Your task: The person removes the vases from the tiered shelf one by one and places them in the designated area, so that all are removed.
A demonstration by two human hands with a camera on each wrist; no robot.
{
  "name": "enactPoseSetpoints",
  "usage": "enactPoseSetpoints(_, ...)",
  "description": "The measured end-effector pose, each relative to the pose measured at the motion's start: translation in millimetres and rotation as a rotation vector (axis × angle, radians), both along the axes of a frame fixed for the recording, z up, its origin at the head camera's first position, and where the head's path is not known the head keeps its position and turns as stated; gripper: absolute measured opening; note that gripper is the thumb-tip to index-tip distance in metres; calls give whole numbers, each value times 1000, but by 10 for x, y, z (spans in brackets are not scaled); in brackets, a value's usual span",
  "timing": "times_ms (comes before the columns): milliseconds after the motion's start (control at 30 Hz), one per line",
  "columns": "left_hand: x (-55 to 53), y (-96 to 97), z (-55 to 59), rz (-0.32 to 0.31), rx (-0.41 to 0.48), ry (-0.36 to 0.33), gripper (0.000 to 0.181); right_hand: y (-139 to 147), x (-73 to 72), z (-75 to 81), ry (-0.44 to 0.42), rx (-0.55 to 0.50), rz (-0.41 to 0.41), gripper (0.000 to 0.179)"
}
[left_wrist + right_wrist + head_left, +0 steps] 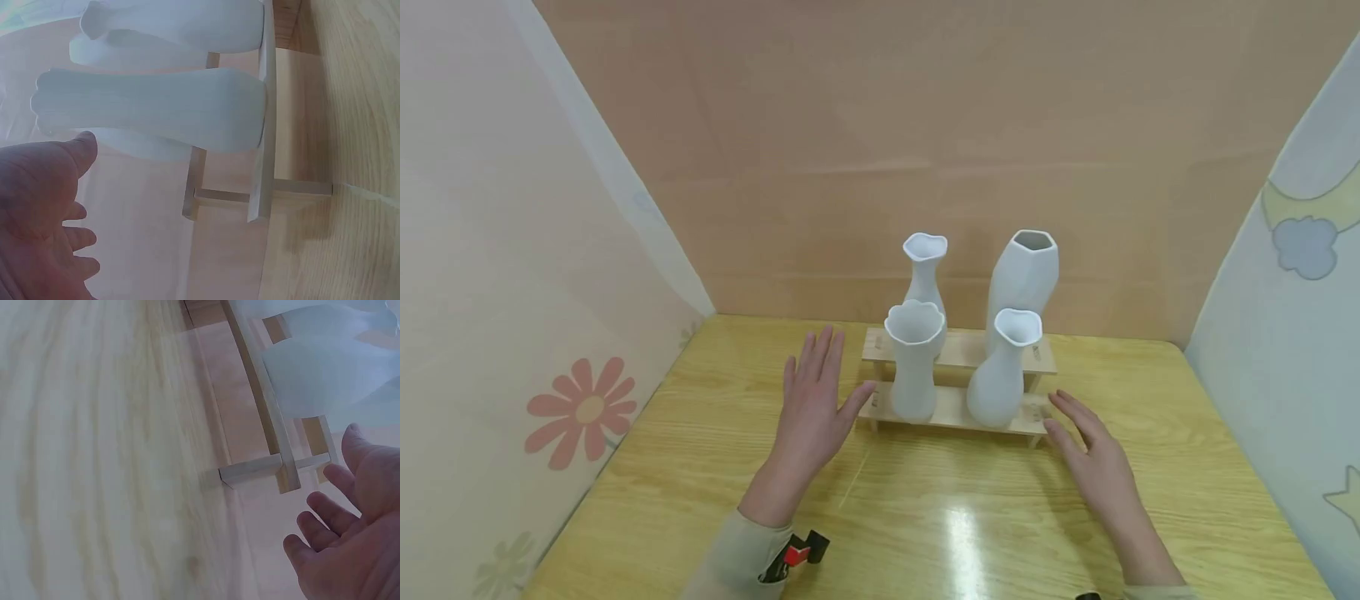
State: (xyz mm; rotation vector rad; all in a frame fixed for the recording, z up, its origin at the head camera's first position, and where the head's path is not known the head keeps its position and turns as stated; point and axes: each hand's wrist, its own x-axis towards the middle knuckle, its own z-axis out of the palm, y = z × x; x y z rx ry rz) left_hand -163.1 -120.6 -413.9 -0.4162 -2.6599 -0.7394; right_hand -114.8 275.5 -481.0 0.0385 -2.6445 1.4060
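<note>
A two-step wooden stand (pixel 951 408) bears several white vases. On its lower step are a scallop-rimmed vase (pixel 914 367) at left and a round-bellied vase (pixel 996 387) at right. Behind them, on the upper step, rise a slim-necked vase (pixel 925 275) and a faceted vase (pixel 1024 275). My left hand (pixel 812 408) is spread beside the stand's left end, its thumb toward the scallop-rimmed vase; whether it touches anything I cannot tell. Past the right end, my right hand (pixel 1097 467) is held with loosely bent fingers and nothing in it. The right wrist view shows those fingers (pixel 325 519) near the stand's end.
The stand is on a wood-grain table (pixel 700 467), toward its back edge. A tan backdrop (pixel 865 150) rises behind. Pale panels close off both sides, the left panel (pixel 490 275) with flowers on it and the right panel (pixel 1285 350) with a cloud and star.
</note>
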Motion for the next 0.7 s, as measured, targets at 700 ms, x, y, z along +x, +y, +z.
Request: enactPoseSetpoints(700, 29, 49, 122, -101, 180, -53, 84, -43, -127, -194, -164, -346, -160, 69)
